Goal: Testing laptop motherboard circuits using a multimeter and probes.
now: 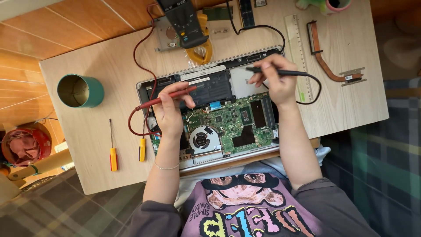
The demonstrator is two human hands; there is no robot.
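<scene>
The shirt [245, 206] is closest, purple with a cartoon face and bright letters. Just past it lies the open laptop [215, 114], with a green board, a round fan and a black battery inside.

The left hand [169, 112] rests over the laptop's left side, its fingers shut around a red probe [164, 98]. The probe's tip points right, onto the battery [212, 87], which has a white label strip on top. A red wire [138, 52] loops away on the far side of this hand.

The right hand [276, 79] is bent at the wrist over the laptop's top right corner. Its fingers pinch a black probe [274, 71], tip pointing left. A black wire [313, 85] curls off to its right.

Beyond both hands sits a dark meter [184, 19] with a yellow clamp. Left of the left hand lie two screwdrivers [127, 151] with yellow handles, and farther left a green can [80, 91]. Right of the right hand lie a clear ruler [298, 48] and a copper pipe [326, 57] with a small white label at its end.
</scene>
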